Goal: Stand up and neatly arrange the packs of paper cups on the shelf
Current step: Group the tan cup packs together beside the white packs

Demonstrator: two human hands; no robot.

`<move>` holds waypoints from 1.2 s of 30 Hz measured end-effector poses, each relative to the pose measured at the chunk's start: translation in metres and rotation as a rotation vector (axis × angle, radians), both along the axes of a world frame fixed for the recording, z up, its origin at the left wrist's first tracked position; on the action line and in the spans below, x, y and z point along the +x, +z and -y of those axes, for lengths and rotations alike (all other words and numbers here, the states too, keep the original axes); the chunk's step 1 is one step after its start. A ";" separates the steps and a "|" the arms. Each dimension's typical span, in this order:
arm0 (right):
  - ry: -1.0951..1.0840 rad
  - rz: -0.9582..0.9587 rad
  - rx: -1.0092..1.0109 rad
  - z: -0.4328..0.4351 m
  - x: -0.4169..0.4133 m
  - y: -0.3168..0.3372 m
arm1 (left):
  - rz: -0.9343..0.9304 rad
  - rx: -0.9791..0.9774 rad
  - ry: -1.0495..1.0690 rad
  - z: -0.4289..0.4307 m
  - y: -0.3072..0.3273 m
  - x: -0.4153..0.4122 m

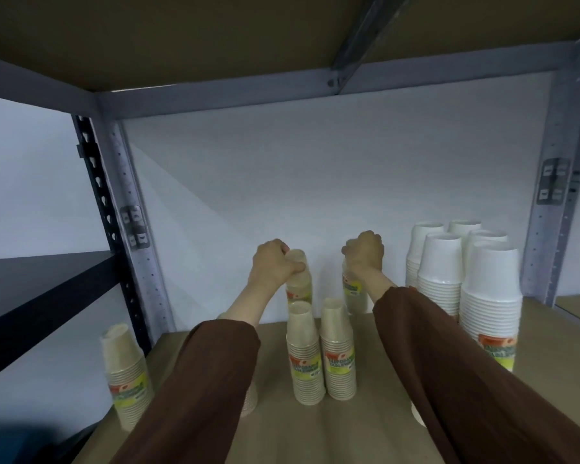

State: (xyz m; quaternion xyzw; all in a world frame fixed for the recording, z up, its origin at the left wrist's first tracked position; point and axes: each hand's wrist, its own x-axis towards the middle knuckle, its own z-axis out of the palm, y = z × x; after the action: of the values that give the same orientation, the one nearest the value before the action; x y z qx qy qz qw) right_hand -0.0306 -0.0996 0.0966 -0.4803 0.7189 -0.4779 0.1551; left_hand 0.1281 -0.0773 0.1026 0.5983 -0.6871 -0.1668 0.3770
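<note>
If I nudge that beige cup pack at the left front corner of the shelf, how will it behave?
The beige cup pack is tall and narrow, so a push near its top would probably tip it. It is nested paper cups, likely light, so it should slide easily on the shelf. It stands right at the corner edge, so it could fall off.

Beige paper cup packs (305, 353) are showing glossy clear plastic wrap with shiny printed labels. White cup stacks (491, 296) are looking smooth and faintly shiny. The shelf board (375, 426) is appearing matt brown, like fibreboard. Grey metal uprights (138, 236) are looking dull. Brown sleeves (208, 380) are reading as soft matt cloth.
</note>
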 end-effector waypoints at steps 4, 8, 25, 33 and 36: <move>0.059 -0.005 -0.113 -0.028 0.012 0.036 | -0.063 -0.170 0.058 -0.025 0.022 0.010; 0.083 0.017 -0.264 -0.062 0.020 0.070 | -0.117 -0.299 0.101 -0.055 0.043 0.018; 0.332 -0.190 -0.247 -0.173 0.030 0.133 | -0.160 -0.328 0.049 -0.142 0.093 0.030; 0.461 -0.262 0.087 -0.180 0.020 0.068 | -0.072 -0.104 -0.051 -0.145 0.024 0.022; 0.486 -0.246 0.162 -0.177 0.016 0.046 | -0.082 -0.039 -0.055 -0.142 0.001 0.020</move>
State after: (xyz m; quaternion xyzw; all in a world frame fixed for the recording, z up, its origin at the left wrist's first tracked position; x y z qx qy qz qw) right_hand -0.0148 0.0773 0.1425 -0.6788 0.6321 -0.3058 0.2147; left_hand 0.1479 0.0648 0.1033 0.5643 -0.6905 -0.1882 0.4116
